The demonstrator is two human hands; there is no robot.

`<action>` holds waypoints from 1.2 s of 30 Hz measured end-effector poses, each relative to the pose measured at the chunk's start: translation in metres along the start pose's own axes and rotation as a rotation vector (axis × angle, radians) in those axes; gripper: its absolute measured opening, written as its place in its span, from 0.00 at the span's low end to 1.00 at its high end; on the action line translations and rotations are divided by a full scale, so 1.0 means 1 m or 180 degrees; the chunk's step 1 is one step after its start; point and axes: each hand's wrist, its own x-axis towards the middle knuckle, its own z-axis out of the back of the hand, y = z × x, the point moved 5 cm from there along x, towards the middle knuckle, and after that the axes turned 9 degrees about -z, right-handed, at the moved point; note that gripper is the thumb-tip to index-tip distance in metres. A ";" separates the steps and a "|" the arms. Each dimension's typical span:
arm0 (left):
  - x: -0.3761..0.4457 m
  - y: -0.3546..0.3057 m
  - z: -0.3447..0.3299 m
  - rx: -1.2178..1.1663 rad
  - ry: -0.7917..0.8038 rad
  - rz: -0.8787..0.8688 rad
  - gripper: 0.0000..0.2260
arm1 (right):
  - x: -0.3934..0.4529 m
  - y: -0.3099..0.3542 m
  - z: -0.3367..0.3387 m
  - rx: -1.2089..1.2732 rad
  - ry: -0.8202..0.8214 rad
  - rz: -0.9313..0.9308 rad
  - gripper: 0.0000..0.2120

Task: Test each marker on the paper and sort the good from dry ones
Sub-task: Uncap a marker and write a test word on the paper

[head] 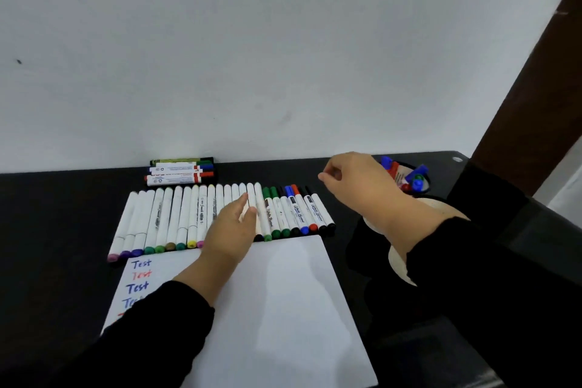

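Note:
A long row of white-barrelled markers [176, 220] lies side by side on the black table, coloured caps toward me. Below it lies a white paper [283, 299] with "Test" written several times in blue and red down its left side. My left hand [228, 230] rests over the middle of the row with fingers straight, holding nothing. Above the row's right end hovers my right hand [356, 181], its fingers loosely curled and nothing visibly held. Behind it a container [423, 184] holds several blue and red markers. A small stack of markers [181, 172] lies by the wall.
The black table [63, 214] ends at a white wall behind. A round pale object [396, 258] sits under my right forearm. A dark brown post [532, 88] rises at the right beside the table's corner.

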 end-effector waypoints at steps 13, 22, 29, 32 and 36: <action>0.009 0.077 0.096 0.2739 0.0667 -0.0334 0.27 | 0.047 0.119 -0.107 0.0188 0.0311 0.0917 0.12; 0.015 0.100 0.117 0.2658 0.0557 -0.0364 0.29 | 0.099 0.187 -0.165 -0.0010 0.0311 0.1439 0.11; 0.020 0.109 0.115 0.2525 0.0616 -0.0344 0.29 | 0.128 0.211 -0.193 -0.0312 0.0429 0.1625 0.15; 0.021 0.112 0.114 0.2520 0.0671 -0.0291 0.29 | 0.134 0.219 -0.199 -0.0464 0.0458 0.1680 0.15; 0.021 0.114 0.114 0.2527 0.0688 -0.0312 0.29 | 0.139 0.225 -0.202 -0.0605 0.0442 0.1686 0.13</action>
